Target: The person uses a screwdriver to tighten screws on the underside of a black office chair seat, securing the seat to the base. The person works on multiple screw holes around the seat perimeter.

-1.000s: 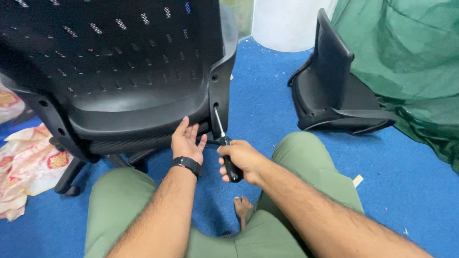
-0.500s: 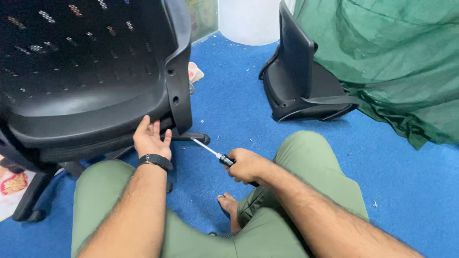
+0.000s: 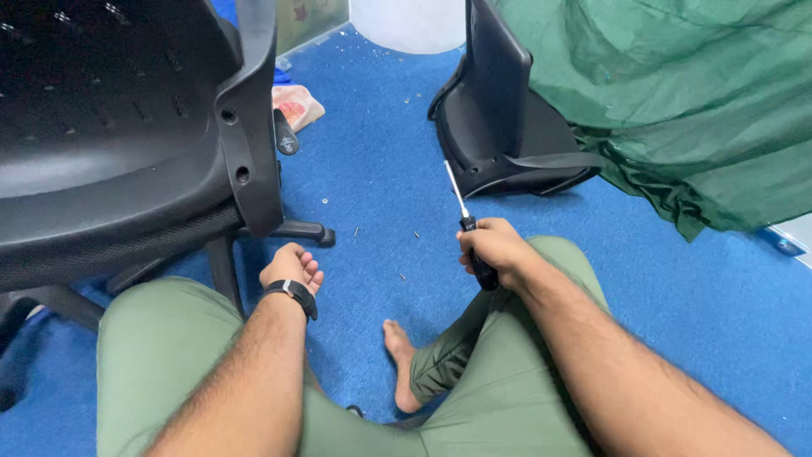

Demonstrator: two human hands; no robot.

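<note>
Several small screws (image 3: 416,234) lie loose on the blue carpet (image 3: 719,296) at centre frame. Right hand (image 3: 497,250) clenches a screwdriver (image 3: 470,230), tip raised; left hand (image 3: 291,267), apparently empty, rests below the black office chair (image 3: 127,152) at left, assembly seemingly unfinished.

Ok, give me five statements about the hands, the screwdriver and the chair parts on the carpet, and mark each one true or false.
1. The right hand grips a screwdriver with its shaft pointing up and away from the person. True.
2. The left hand presses flat against the black chair. False: it is loosely curled above the blue carpet, clear of the chair.
3. A black band sits on the left wrist. True.
4. The screwdriver tip is set in a hole of the chair frame. False: it points into open air over the carpet.
5. A green cloth lies beside the separate black chair part. True.
</note>
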